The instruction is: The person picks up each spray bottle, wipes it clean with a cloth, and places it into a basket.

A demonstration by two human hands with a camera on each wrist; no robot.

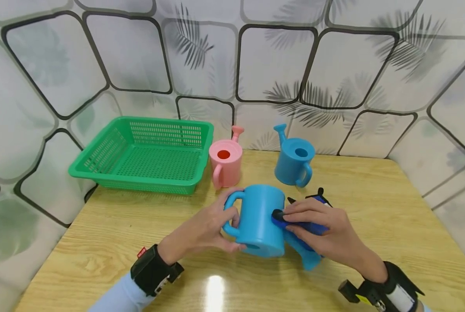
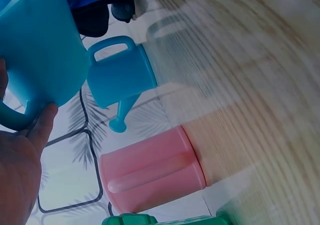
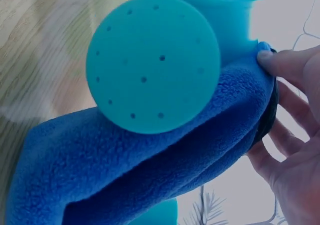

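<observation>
My left hand point(image 1: 213, 223) grips a light blue watering can point(image 1: 261, 216) by its handle, tilting it above the table, its spout point(image 1: 304, 251) pointing right and down. The round sprinkler head point(image 3: 152, 65) with small holes fills the middle of the right wrist view. My right hand point(image 1: 326, 225) pinches a dark blue fuzzy cloth point(image 3: 150, 135) with black parts and presses it against the can's side. Part of the cloth hangs behind the spout. The left wrist view shows the left fingers around the can's handle point(image 2: 15, 117).
A pink watering can point(image 1: 228, 167) and a second blue watering can point(image 1: 292, 162) stand upright behind the hands. At the back left is a green plastic basket point(image 1: 139, 186). The wooden table point(image 1: 392, 225) meets a patterned curtain-like backdrop point(image 1: 275, 65).
</observation>
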